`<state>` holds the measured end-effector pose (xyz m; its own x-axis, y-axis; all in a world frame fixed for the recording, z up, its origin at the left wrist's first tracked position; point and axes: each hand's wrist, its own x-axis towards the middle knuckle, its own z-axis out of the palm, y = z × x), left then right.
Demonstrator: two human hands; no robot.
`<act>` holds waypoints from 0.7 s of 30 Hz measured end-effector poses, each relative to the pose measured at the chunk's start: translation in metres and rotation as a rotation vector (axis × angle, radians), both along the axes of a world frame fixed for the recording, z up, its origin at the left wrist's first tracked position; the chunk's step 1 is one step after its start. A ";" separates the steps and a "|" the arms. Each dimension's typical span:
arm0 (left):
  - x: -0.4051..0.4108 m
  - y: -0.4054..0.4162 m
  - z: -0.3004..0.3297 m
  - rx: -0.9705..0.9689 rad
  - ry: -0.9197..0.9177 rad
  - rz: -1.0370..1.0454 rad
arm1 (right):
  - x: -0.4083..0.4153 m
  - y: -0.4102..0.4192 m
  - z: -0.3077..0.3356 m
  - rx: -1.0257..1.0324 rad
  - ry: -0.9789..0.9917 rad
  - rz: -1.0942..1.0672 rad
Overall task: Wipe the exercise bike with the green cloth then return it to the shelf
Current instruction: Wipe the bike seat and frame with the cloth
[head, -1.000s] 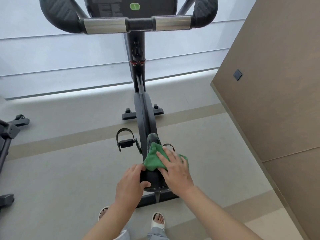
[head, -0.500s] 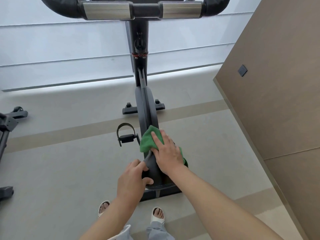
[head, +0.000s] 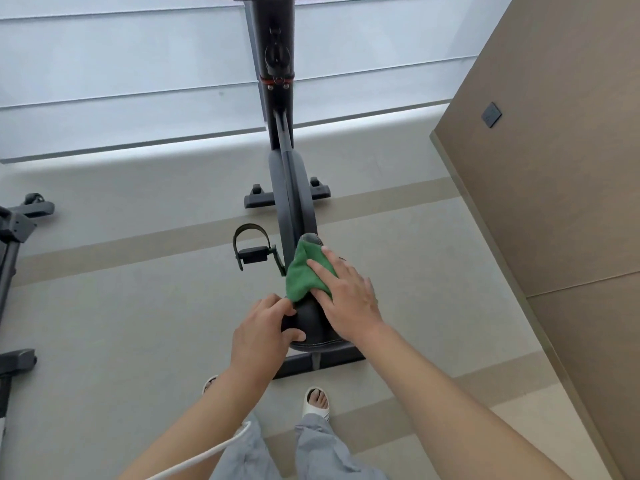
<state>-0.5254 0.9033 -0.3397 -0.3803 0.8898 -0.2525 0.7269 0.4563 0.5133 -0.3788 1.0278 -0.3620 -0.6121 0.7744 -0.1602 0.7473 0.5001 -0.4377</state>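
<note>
The black exercise bike [head: 292, 188] stands in front of me, its post running up out of view. Its black saddle [head: 311, 327] is just below my hands. A green cloth [head: 301, 275] lies over the front half of the saddle. My right hand [head: 346, 296] presses flat on the cloth with fingers spread and straight. My left hand [head: 259, 334] grips the saddle's left rear edge, thumb on top and fingers curled round the side. The left pedal [head: 252, 251] with its strap sticks out to the left. No shelf is in view.
A brown panelled wall [head: 554, 168] rises close on the right. Parts of another black machine [head: 17, 237] stand at the left edge. A white blind covers the window ahead. My sandalled feet [head: 315, 400] stand just behind the bike's rear foot bar.
My right hand slid the green cloth forward along the saddle towards its nose. My left hand stayed on the saddle's rear edge. The view tipped down, so the handlebars left the frame.
</note>
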 end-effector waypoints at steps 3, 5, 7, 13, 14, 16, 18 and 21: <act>-0.001 0.000 0.002 0.002 -0.008 -0.010 | 0.045 -0.034 -0.001 -0.002 -0.031 -0.020; -0.001 0.000 0.003 -0.004 -0.001 -0.008 | 0.064 -0.050 -0.003 -0.043 -0.025 -0.028; 0.000 0.000 0.003 0.004 -0.003 -0.007 | 0.064 -0.055 -0.004 -0.047 -0.042 -0.048; 0.004 0.003 0.007 -0.005 0.017 -0.008 | -0.006 -0.008 0.005 0.017 -0.205 -0.119; 0.004 0.003 0.007 -0.010 0.017 -0.005 | -0.019 0.002 0.005 -0.008 -0.205 -0.116; 0.003 0.003 0.005 -0.011 0.018 -0.003 | -0.043 0.020 0.004 -0.073 -0.186 -0.115; 0.002 0.004 0.005 -0.023 0.023 -0.011 | -0.063 0.034 0.001 -0.113 -0.163 -0.111; 0.001 0.006 0.003 -0.038 0.039 -0.033 | -0.084 0.054 -0.004 -0.149 -0.124 -0.116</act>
